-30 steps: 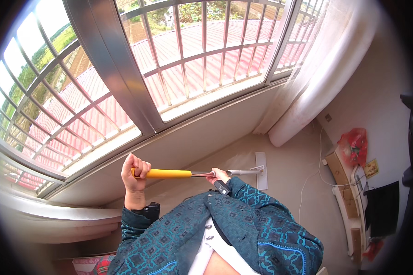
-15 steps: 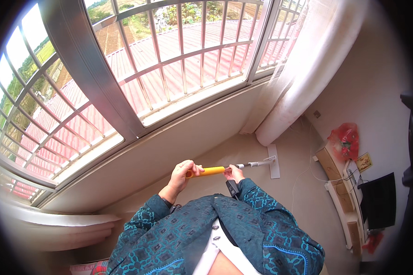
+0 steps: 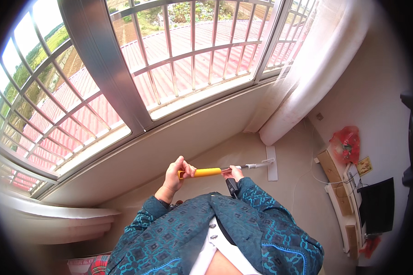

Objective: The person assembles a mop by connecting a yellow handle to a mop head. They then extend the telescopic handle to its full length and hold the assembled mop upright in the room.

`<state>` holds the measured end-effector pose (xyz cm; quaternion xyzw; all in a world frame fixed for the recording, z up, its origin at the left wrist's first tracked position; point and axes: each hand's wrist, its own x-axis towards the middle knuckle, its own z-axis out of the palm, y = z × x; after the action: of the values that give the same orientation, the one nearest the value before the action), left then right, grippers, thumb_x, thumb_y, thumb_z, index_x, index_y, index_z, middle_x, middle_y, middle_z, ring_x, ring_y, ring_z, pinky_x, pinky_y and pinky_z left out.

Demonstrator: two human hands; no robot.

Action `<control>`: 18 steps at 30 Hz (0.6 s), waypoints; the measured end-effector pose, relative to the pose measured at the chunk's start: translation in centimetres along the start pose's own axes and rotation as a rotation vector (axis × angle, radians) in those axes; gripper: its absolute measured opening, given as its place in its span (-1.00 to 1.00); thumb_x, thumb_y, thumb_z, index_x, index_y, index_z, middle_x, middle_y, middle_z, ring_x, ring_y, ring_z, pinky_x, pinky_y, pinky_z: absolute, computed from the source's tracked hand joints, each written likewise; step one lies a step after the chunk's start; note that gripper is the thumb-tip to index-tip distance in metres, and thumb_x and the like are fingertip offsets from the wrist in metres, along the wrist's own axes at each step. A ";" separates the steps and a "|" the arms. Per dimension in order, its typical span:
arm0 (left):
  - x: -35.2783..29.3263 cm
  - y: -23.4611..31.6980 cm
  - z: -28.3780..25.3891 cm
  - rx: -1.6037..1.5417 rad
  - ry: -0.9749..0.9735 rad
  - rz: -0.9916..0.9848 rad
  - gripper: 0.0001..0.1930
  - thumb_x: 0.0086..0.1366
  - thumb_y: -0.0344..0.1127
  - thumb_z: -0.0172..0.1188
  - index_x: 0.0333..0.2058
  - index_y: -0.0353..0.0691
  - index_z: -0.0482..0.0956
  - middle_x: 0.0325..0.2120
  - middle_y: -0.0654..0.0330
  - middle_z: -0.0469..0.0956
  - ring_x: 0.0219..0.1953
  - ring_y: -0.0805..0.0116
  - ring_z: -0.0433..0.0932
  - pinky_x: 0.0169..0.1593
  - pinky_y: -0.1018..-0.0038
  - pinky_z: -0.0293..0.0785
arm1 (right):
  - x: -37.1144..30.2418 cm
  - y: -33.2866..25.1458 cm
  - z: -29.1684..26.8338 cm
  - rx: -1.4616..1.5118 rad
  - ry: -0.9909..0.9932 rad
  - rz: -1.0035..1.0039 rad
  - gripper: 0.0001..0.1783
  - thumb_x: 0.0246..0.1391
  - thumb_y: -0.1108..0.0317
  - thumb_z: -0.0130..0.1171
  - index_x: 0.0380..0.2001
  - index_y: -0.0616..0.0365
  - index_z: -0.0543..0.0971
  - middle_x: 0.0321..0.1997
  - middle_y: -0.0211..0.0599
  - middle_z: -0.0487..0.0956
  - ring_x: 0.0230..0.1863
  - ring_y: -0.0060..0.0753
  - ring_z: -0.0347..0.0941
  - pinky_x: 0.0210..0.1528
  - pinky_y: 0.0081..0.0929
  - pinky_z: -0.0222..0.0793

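**Q:** Where is your mop, and how does it lie?

**A:** Your mop (image 3: pixel 214 171) slants across the front of your body. The yellow sleeve (image 3: pixel 205 172) is on your left. The pole (image 3: pixel 252 165) runs out to your right and ends at a flat, pale head (image 3: pixel 271 167). The head appears to rest on the floor (image 3: pixel 243 149), near the wall (image 3: pixel 192 123) below the window. A white curtain (image 3: pixel 303 91) hangs near the head.

**Q:** What is the state of your grip?

**A:** Your left hand (image 3: pixel 173 176) is wrapped around the outer end of the sleeve, with one digit raised off it. Your right hand (image 3: pixel 234 173) is clamped on the mop just beyond the sleeve. How hard either hand presses, you cannot tell from this view.

**Q:** How should you expect it to handle?

**A:** Treat it as light and stiff along its length. The head will probably make the far end feel heavier. The sleeve should give you the surer hold; the bare pole is likely smoother and may slip or turn. The joint at the head is probably the weakest part.

**Q:** Where should you take hold?

**A:** Wrap your left hand fully around the sleeve. Set your right hand ahead of it on the pole, clear of the joint. Avoid lifting by the head.
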<state>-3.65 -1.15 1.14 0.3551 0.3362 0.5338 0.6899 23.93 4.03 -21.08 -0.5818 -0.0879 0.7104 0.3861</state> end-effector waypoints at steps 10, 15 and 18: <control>-6.6 11.4 -6.3 -0.043 0.153 0.157 -0.34 0.41 0.15 -0.40 -0.64 -0.20 0.41 -0.88 0.32 0.15 -0.74 0.35 0.27 -0.32 0.39 0.33 | -1.6 3.7 9.2 -0.204 -0.158 0.217 -0.63 0.18 0.27 -0.11 -0.18 0.46 0.38 -0.27 0.13 0.58 -0.35 0.00 0.57 -0.24 -0.22 0.56; -8.6 15.7 -8.8 -0.063 0.149 0.248 -0.39 0.42 0.13 -0.39 -0.59 -0.17 0.42 -0.89 0.35 0.11 -0.81 0.42 0.19 -0.40 0.42 0.28 | -3.8 5.1 13.3 -0.039 -0.327 0.376 -0.67 0.14 0.29 0.01 -0.16 0.38 0.41 -0.14 0.09 0.52 -0.18 -0.07 0.52 -0.16 -0.29 0.56; -8.5 15.7 -9.4 -0.069 0.170 0.258 -0.46 0.42 0.04 -0.33 -0.57 -0.18 0.42 -0.88 0.35 0.13 -0.80 0.42 0.19 -0.41 0.42 0.29 | -3.8 5.5 13.9 -0.104 -0.269 0.308 -0.67 0.13 0.29 0.03 -0.16 0.36 0.42 -0.18 0.03 0.52 -0.20 -0.11 0.52 -0.15 -0.31 0.55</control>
<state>-21.10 -5.43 10.28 0.3250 0.3265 0.6575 0.5962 9.14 2.26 -17.06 -0.5074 -0.0850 0.8268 0.2273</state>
